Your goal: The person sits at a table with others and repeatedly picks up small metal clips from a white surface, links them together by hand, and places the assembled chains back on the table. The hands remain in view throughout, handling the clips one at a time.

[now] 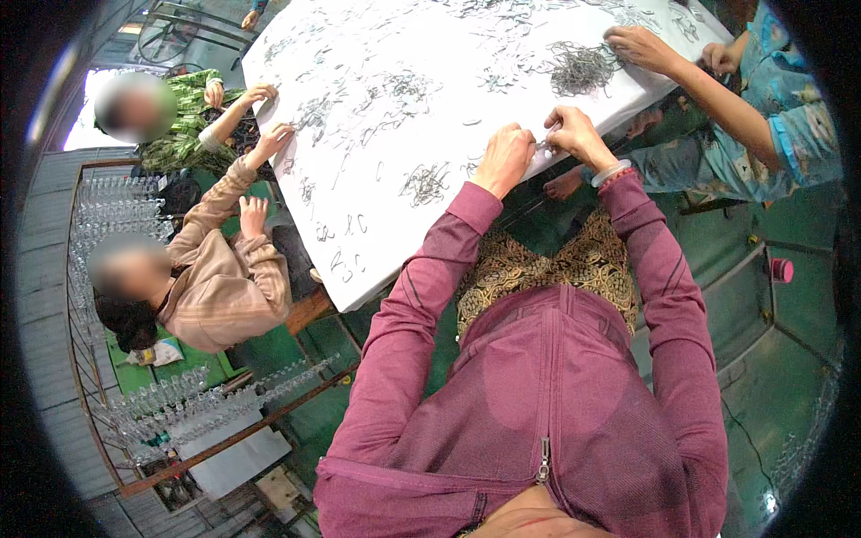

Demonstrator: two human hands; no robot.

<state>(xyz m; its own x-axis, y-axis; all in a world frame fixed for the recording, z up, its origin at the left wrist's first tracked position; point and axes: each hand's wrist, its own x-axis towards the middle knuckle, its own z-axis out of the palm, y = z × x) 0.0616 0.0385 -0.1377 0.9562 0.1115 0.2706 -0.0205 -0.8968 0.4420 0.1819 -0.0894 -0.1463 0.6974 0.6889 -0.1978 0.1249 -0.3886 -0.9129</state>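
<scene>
Both my hands are at the near edge of a white-topped table [381, 242], close together with fingertips almost meeting. My left hand [505, 163] is closed in a pinch. My right hand [578, 139], with a pale bangle and red beads at its wrist, pinches too. A small pale bit [541, 151] shows between the fingertips, too small to name. Just beyond the right hand lies a tangled pile of thin dark strands [577, 72]. To the left of my left hand is a smaller heap of dark loops [425, 185]. Many more thin pieces [386, 94] lie scattered farther back.
On the left, a person in a brown jacket [224, 291] and another person [184, 117] reach to the table edge. A person in blue patterned clothes [762, 134] works at the right, one hand by the tangled pile. Racks of clear pieces [179, 408] stand lower left.
</scene>
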